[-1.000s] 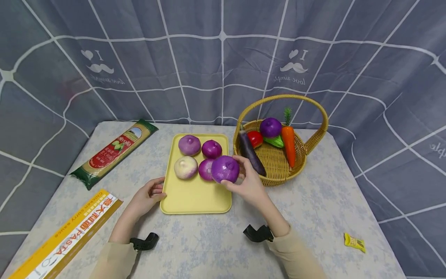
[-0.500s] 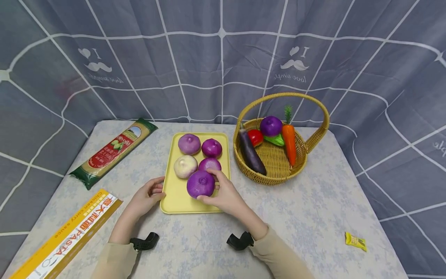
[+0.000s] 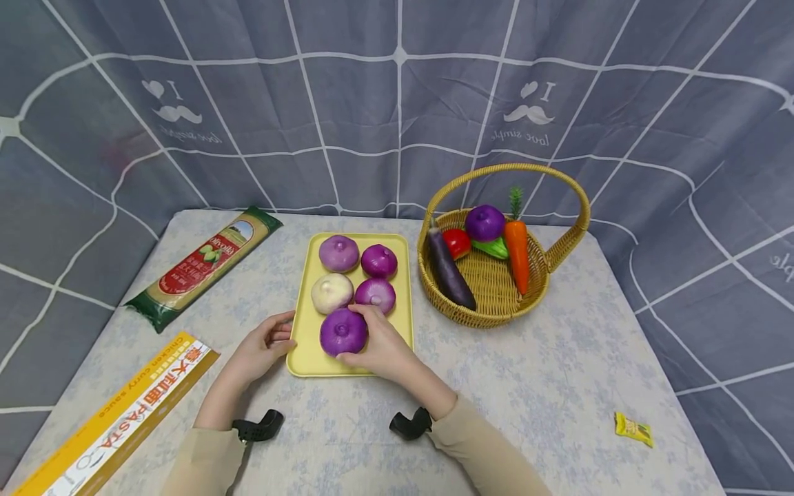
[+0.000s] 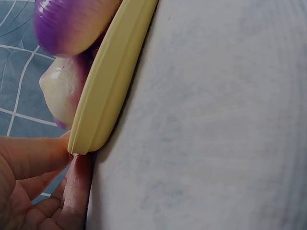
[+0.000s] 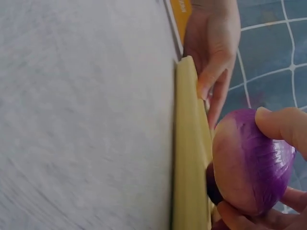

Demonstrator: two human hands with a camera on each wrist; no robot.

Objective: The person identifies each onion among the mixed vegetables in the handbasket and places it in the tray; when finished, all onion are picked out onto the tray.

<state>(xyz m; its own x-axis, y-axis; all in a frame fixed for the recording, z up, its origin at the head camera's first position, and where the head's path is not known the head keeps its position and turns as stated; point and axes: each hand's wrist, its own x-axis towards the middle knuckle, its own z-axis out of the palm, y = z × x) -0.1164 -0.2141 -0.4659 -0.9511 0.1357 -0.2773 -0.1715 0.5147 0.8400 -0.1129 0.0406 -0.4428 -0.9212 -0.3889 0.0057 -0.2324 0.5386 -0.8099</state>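
A yellow tray point(image 3: 300, 344) lies on the table, bearing several onions. My left hand point(image 3: 262, 348) holds its left rim, thumb and fingers at the edge in the left wrist view. My right hand point(image 3: 384, 344) grips a large purple onion point(image 3: 343, 332) with a pale underside, thumb on one side and fingers on the other, over the tray's front half. In the right wrist view this onion point(image 5: 254, 163) appears tilted close to the tray's surface; whether it touches cannot be told. Behind it sit a whitish onion point(image 3: 331, 293), a light purple onion point(image 3: 338, 253) and two dark purple onions point(image 3: 379, 261).
A wicker basket point(image 3: 484, 318) with a tall handle stands right of the tray, holding an eggplant point(image 3: 451, 269), a tomato, a carrot point(image 3: 517, 255) and another purple onion. Pasta packages point(image 3: 207, 265) lie left; a yellow wrapper point(image 3: 634, 429) lies far right.
My right hand has carried the purple onion leftward and toward me, from the tray's right edge to its front half. My left hand has stayed at the left rim.
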